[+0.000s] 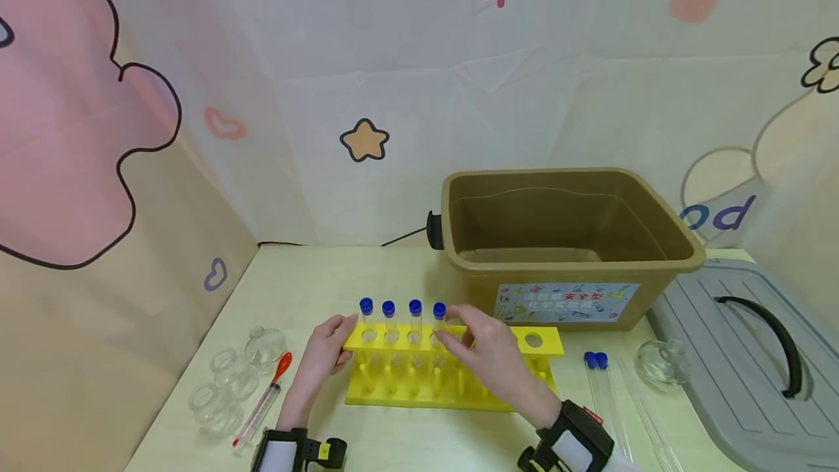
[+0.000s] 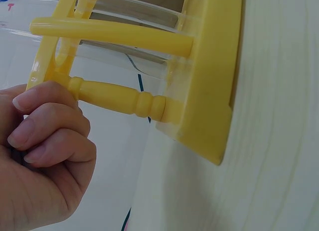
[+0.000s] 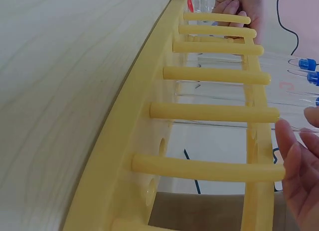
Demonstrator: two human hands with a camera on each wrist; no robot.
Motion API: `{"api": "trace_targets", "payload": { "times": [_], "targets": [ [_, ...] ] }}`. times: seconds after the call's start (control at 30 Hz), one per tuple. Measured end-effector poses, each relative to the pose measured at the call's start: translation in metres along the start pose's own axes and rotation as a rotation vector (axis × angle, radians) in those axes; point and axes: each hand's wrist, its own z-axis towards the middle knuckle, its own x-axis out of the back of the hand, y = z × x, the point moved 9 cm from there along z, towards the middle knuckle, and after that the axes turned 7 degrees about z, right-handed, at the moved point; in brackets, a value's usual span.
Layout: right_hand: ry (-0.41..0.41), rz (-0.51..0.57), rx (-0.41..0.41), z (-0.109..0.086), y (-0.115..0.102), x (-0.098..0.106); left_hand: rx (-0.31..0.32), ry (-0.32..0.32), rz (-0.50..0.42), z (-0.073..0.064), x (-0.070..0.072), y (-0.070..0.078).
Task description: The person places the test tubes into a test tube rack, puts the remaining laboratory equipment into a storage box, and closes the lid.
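Observation:
A yellow test tube rack (image 1: 452, 399) stands on the table with several clear test tubes in its left holes, upright under blue caps. My left hand (image 1: 321, 348) grips the rack's left end by the top plate; the left wrist view shows the curled fingers (image 2: 55, 121) at the corner post. At the rightmost racked test tube (image 1: 440, 320), my right hand (image 1: 491, 352) pinches the upper part just under the cap. In the right wrist view, that hand (image 3: 301, 176) is partly cut off by the frame edge. Holes farther right, such as the end one, hold no tube.
Behind the rack sits a brown bin (image 1: 577, 275), its grey lid (image 1: 727, 355) lying to the right. Two capped tubes (image 1: 599, 384), a glass rod-like piece (image 1: 645, 414) and a round glass vessel (image 1: 663, 363) lie at right. Glass bottles (image 1: 216, 406) and a red-bulbed dropper (image 1: 282, 366) lie left.

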Motion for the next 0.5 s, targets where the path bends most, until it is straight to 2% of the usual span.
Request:
{"api": "trace_targets", "payload": {
  "times": [0.1,0.23,0.5],
  "targets": [
    [0.004,-0.003,0.016,-0.002,-0.002,0.003,0.002,-0.002,-0.001,0.0,0.0,0.0],
    [0.048,-0.01,0.084,-0.006,-0.011,0.015,-0.007,-0.002,-0.009,0.0,0.0,0.0],
    [0.174,0.013,0.233,-0.015,-0.026,0.058,-0.018,-0.009,-0.012,-0.002,-0.001,0.001]
  ]
}}
